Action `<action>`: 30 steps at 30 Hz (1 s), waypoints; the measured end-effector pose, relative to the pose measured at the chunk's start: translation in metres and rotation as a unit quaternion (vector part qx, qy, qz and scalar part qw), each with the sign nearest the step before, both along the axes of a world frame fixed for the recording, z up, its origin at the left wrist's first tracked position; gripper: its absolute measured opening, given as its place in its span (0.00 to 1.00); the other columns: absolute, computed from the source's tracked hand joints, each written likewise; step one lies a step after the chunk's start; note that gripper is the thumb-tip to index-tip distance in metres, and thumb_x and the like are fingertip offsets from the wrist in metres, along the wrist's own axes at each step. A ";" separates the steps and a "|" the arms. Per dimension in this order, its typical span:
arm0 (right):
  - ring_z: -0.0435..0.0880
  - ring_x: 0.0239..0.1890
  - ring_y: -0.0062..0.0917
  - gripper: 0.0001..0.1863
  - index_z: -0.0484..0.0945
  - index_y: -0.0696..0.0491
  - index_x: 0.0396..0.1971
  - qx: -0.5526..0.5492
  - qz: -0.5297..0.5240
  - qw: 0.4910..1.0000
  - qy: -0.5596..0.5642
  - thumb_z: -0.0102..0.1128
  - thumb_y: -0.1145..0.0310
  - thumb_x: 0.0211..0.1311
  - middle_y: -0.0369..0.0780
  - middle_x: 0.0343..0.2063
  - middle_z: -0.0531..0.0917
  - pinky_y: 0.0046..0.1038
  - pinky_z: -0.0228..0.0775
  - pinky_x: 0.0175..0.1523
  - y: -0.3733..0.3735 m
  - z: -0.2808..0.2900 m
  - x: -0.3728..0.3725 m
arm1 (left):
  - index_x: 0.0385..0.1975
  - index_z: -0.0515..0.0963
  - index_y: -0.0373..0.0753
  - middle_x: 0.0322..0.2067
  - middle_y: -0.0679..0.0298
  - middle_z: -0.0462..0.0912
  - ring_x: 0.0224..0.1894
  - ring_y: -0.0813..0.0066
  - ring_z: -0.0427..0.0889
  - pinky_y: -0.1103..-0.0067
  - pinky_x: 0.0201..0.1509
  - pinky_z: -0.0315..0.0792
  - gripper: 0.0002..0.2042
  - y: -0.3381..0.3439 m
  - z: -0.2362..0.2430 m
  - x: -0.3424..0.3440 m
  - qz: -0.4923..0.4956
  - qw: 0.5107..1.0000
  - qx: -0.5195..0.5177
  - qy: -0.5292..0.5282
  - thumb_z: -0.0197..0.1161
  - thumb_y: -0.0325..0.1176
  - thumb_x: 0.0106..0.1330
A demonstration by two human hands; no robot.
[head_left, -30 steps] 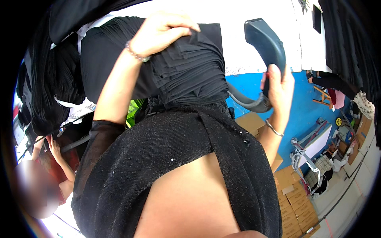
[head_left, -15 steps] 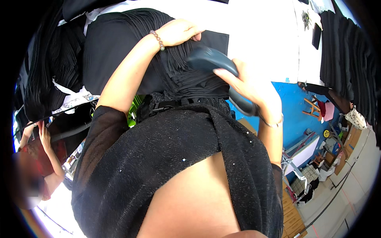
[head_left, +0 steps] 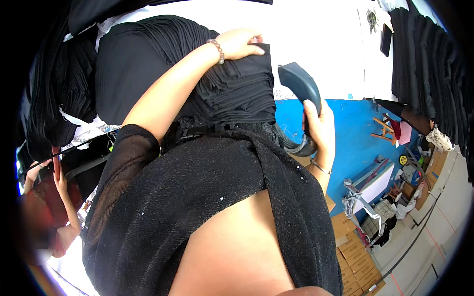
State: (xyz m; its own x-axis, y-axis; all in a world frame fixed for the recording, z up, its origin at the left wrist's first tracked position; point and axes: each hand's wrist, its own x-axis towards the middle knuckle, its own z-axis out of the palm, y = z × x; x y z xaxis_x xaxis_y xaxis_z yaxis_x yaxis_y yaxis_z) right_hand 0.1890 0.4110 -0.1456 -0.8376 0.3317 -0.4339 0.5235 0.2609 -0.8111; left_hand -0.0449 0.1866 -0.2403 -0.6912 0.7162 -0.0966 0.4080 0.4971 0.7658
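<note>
A fanned stack of black fabric pieces (head_left: 143, 69) lies on the white table in front of me. My left hand (head_left: 242, 43), with a beaded bracelet at its wrist, is at the stack's far right part. Its thumb and fingers are closed on the far edge of a black fabric piece (head_left: 259, 61). My right hand (head_left: 320, 123) grips a dark blue-grey handheld nozzle (head_left: 298, 84) with a ribbed hose at its lower end. The nozzle's wide flat head points away and left, to the right of the stack and apart from it.
More black fabric (head_left: 64, 74) hangs at the left, and another black stack (head_left: 427, 74) at the right. A dark flat object (head_left: 386, 39) lies on the white table (head_left: 321, 29). A co-worker's hands (head_left: 57, 167) show at left. Cardboard boxes (head_left: 358, 261) stand lower right by the blue floor.
My right hand has swung the nozzle right, off the fabric and past the stack's edge. My left hand has slid slightly right along the far edge. The view has shifted a little.
</note>
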 end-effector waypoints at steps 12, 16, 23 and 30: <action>0.73 0.14 0.16 0.19 0.79 0.58 0.34 -0.101 0.036 0.989 0.100 0.63 0.55 0.72 0.34 0.15 0.75 0.22 0.65 0.20 -0.004 -0.006 -0.047 | 0.53 0.83 0.34 0.43 0.65 0.89 0.46 0.81 0.83 0.80 0.58 0.74 0.14 -0.012 0.003 0.001 -0.026 0.980 0.079 -0.181 0.61 0.34 0.75; 0.74 0.14 0.17 0.20 0.79 0.58 0.34 -0.023 0.025 0.999 0.040 0.63 0.53 0.71 0.33 0.15 0.75 0.23 0.67 0.22 -0.033 -0.005 -0.071 | 0.51 0.83 0.33 0.42 0.66 0.89 0.46 0.82 0.82 0.80 0.57 0.75 0.13 -0.016 -0.001 -0.006 -0.079 0.976 0.100 -0.176 0.62 0.34 0.75; 0.73 0.14 0.16 0.21 0.78 0.59 0.35 -0.005 0.097 0.995 0.033 0.63 0.53 0.72 0.33 0.15 0.75 0.23 0.67 0.21 -0.015 0.000 -0.057 | 0.49 0.84 0.34 0.40 0.60 0.90 0.43 0.77 0.86 0.78 0.53 0.77 0.12 -0.013 0.009 0.002 -0.046 0.997 0.018 -0.064 0.64 0.32 0.72; 0.72 0.16 0.15 0.16 0.78 0.59 0.47 0.066 -0.036 0.994 0.080 0.62 0.60 0.74 0.33 0.17 0.75 0.22 0.66 0.22 -0.003 0.027 -0.042 | 0.44 0.87 0.39 0.39 0.59 0.89 0.44 0.60 0.87 0.70 0.52 0.78 0.12 -0.048 0.065 0.008 -0.040 0.986 0.112 0.114 0.60 0.21 0.64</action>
State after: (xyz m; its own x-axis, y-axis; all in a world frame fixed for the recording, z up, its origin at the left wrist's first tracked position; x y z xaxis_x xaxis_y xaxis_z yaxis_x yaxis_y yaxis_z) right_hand 0.1466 0.4076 -0.1187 -0.8642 0.4395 -0.2448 0.4113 0.3371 -0.8469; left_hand -0.0373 0.1384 -0.1751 -0.6177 0.7545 0.2216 0.6125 0.2849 0.7374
